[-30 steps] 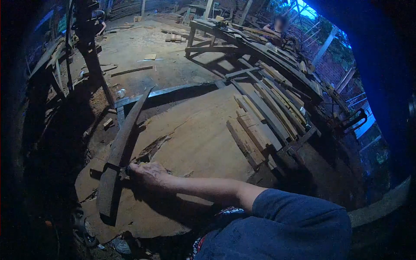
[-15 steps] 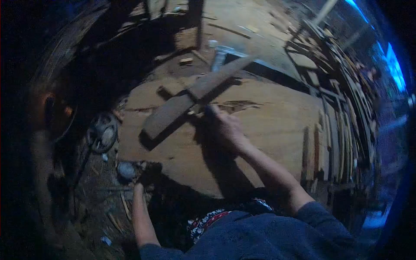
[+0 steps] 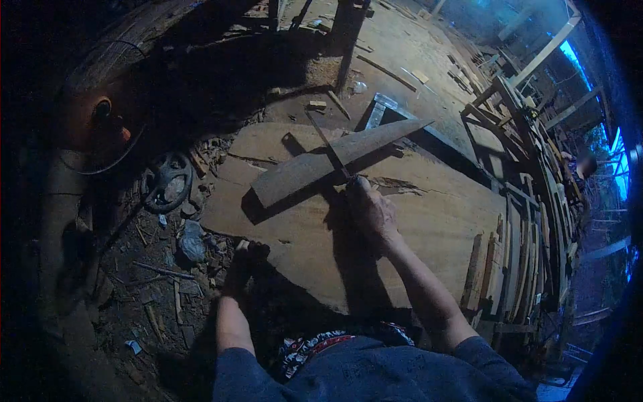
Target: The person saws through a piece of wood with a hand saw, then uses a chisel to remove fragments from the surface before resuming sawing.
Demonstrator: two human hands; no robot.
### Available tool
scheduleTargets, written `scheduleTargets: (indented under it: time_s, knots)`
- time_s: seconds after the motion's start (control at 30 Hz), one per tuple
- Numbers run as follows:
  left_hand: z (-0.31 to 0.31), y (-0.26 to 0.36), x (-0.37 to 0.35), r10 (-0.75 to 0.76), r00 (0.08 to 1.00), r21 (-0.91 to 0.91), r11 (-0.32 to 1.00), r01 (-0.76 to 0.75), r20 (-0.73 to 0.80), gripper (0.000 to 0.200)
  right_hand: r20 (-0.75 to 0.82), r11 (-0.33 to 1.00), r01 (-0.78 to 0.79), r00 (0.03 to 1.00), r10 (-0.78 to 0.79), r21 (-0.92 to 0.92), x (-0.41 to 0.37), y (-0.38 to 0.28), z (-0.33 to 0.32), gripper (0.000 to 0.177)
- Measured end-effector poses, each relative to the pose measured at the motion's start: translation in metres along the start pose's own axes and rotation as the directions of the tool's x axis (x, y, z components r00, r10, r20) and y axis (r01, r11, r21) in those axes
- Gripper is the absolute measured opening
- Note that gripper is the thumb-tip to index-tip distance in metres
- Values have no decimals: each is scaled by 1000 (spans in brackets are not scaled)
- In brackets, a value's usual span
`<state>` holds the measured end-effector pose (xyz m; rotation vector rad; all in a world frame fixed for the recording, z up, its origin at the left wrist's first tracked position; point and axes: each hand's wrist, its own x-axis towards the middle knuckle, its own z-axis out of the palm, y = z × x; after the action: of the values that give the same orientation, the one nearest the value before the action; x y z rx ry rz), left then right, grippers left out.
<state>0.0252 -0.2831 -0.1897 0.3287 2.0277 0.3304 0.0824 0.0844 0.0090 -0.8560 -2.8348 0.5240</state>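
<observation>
A long tool with a thin dark blade (image 3: 327, 142) is in my right hand (image 3: 372, 213), whose fingers are wrapped round its near end. The blade slants away up and left, crossing over a tapered wooden piece (image 3: 295, 178) in this view. That piece is pointed at its far right end, broad at its left end, and casts a shadow on a wide, flat wooden board (image 3: 429, 231). A split runs through the board's surface near my right hand. My left hand (image 3: 249, 253) is at the board's lower left edge, mostly in shadow, its fingers hard to make out.
A spoked wheel (image 3: 167, 182) and a crumpled pale plastic piece (image 3: 192, 242) lie on the littered ground at the left. A dark, metal-edged beam (image 3: 435, 142) lies behind the board. Several wood strips (image 3: 519, 261) are stacked at the right. A person (image 3: 581, 171) is at the far right.
The view has shifted, so the board and tapered piece appear farther right and are sharper. The blade now shows clearly across the piece. My left hand appears higher, at the board's edge.
</observation>
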Motion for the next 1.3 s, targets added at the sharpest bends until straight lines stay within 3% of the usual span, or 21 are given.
scheduleTargets:
  time_s: [0.2,0.33,0.4,0.43,0.47,0.5,0.53,0.57,0.6,0.63,0.67,0.73,0.8,0.87,0.93,0.97,1.03,1.07,1.13,1.2,1.3]
  knots:
    - [-9,20,-1,15,999,-20,1000,-15,34,42,53,1000,-6,999,6,6,1,3,-2,24]
    - [-26,38,-6,22,999,-2,1000,-22,48,42,-39,994,102,994,-100,35,-1,16,6,23]
    - [-65,97,-56,26,998,17,999,-27,49,42,-57,992,118,992,-115,39,-1,22,10,24]
    - [-78,117,-97,171,983,155,975,-160,-65,51,-68,986,119,991,-112,115,0,29,17,24]
    - [-77,132,-111,470,882,-46,881,-471,-40,52,-78,974,120,991,-107,191,1,33,20,25]
    - [-77,143,-119,719,691,-242,660,-712,-74,54,-85,972,120,991,-104,202,-2,23,6,25]
    - [-82,155,-124,717,693,-229,665,-711,-73,54,-20,979,109,994,-107,170,-5,13,-9,25]
    - [-92,171,-126,612,788,37,787,-615,70,49,44,985,100,993,-107,138,-7,5,-20,24]
    - [-101,191,-133,459,873,317,813,-488,164,45,32,984,101,994,-107,149,-6,9,-14,24]
    - [-106,212,-148,449,892,373,820,-435,53,40,27,985,88,995,-93,146,-3,18,-2,24]
    - [-110,224,-147,456,889,387,812,-437,48,40,20,987,73,997,-77,141,-1,19,-1,23]
    - [-116,248,-142,592,804,8,805,-593,-59,33,-3,982,66,998,-67,178,-3,22,0,23]
    - [-124,281,-132,730,574,165,660,-733,-371,29,-22,973,111,994,-109,204,0,29,10,24]
    - [-131,311,-97,697,275,231,539,-810,-662,25,44,973,50,997,-61,223,-5,15,-16,24]
    - [-140,326,-51,588,157,386,685,-618,-793,22,29,974,71,996,-79,216,-4,19,-11,24]
    - [-141,327,-26,599,146,401,678,-616,-788,22,15,972,71,997,-76,224,-5,24,-4,24]
    - [-143,329,14,502,189,410,831,-375,-844,21,-189,926,260,959,-213,273,-4,38,12,24]
    - [-143,335,15,514,184,423,824,-376,-838,21,-200,927,254,959,-203,277,-5,36,5,24]
    - [-141,344,20,326,342,251,936,-247,-881,22,-195,932,227,965,-176,283,-10,31,-5,23]
    - [-141,349,27,306,355,236,945,-227,-884,26,-175,952,188,973,-148,242,-2,33,8,22]
    - [-138,354,37,239,315,228,971,-74,-919,29,-146,966,162,980,-134,200,5,34,21,21]
